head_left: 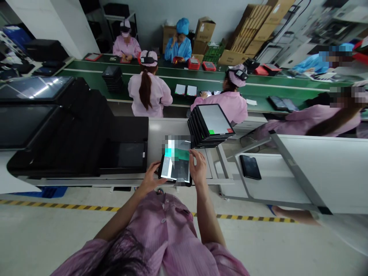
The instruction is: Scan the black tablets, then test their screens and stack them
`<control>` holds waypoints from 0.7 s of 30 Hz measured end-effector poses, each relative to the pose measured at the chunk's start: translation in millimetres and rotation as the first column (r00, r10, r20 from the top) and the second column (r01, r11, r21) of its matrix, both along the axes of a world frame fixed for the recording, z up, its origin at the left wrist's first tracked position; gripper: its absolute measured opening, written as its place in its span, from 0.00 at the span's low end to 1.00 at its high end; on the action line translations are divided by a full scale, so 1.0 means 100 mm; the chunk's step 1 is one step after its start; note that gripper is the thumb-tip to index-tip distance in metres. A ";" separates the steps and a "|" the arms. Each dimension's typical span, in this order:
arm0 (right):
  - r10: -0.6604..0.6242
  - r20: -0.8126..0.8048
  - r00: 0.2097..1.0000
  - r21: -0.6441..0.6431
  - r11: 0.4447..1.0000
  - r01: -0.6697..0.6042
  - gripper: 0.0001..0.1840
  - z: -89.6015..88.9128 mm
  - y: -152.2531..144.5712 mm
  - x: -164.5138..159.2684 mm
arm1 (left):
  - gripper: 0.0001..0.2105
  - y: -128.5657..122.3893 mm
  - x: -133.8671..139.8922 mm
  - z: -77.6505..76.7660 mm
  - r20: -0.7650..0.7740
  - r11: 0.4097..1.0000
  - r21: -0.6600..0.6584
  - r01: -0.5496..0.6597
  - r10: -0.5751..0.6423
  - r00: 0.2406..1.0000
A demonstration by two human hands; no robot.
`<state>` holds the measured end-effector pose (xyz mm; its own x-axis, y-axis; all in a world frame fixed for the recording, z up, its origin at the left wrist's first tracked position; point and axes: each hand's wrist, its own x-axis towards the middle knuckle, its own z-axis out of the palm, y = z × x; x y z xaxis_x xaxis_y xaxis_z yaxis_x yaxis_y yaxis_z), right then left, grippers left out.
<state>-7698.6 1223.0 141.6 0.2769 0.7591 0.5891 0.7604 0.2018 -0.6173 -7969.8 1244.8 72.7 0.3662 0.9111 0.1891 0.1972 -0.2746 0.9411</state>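
Observation:
A tablet point(181, 168) with a black frame and a lit screen tilts up in front of me at the near edge of the grey-white table. Its screen is partly bright, with a green patch. My left hand point(148, 180) grips its lower left side, thumb over the front edge and fingers along the side. At the right edge, my right hand point(198, 165) has its fingers bent round the frame, thumb and fingertip close to the screen. Just beyond stands a stack of tablets point(214, 120), the top one lit white with green and red corner patches.
Black tablets point(123, 155) lie left on the table point(165, 126), beside larger dark stacks point(86, 126). A metal-framed cart point(276, 176) at right carries one dark tablet point(250, 167). Beyond, several co-workers in pink or blue sit along a green conveyor line point(169, 73).

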 end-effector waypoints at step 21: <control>0.062 0.055 0.997 -0.056 0.997 -0.059 0.19 0.09 0.21 0.06 | 0.36 -0.01 0.01 0.04 0.015 0.999 -0.034 0.016 -0.016 1.000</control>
<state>-7692.9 1243.7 150.7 0.1973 0.8048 0.5598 0.7816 0.2156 -0.5853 -7969.0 1243.7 77.0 0.3779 0.9113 0.1632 0.1788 -0.2448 0.9529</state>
